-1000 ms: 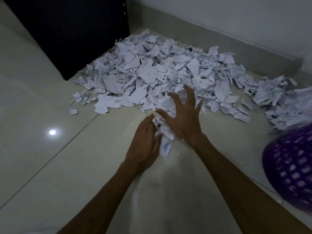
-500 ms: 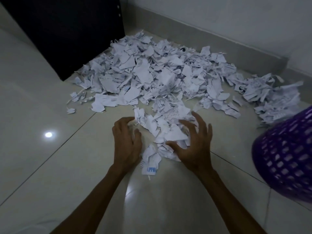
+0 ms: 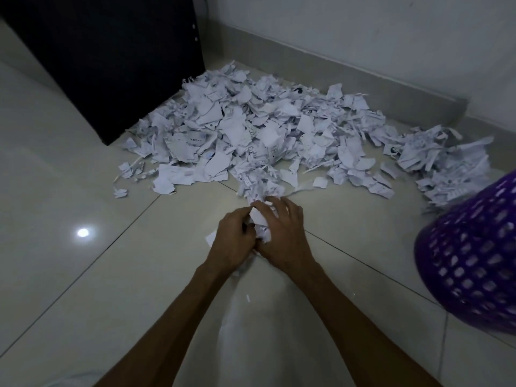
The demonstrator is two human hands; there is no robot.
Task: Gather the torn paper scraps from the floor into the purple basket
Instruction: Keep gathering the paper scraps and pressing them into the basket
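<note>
Two hands meet low on the pale tiled floor (image 3: 83,289), pressed toward each other around one bunch of scraps (image 3: 261,222). The left hand (image 3: 233,241) cups the wad from its side, and the right hand (image 3: 282,238) curls over the top, fingers (image 3: 290,206) bent and clamped on the paper, so both are closed on the same handful. A few loose bits poke out beneath the palms. To the right, near the hands but apart from them, stands the purple basket (image 3: 472,261), its perforated wall tilted in view; its opening is out of sight. Beyond the hands the main heap of torn paper scraps (image 3: 265,135) spreads along the floor toward the dark cabinet (image 3: 111,60) and the skirting, largely uncollected. The step in hand looks like compressing a handful. Next, the load probably needs lifting without spilling, then carrying rightward over the basket's rim before the fingers let go.
</note>
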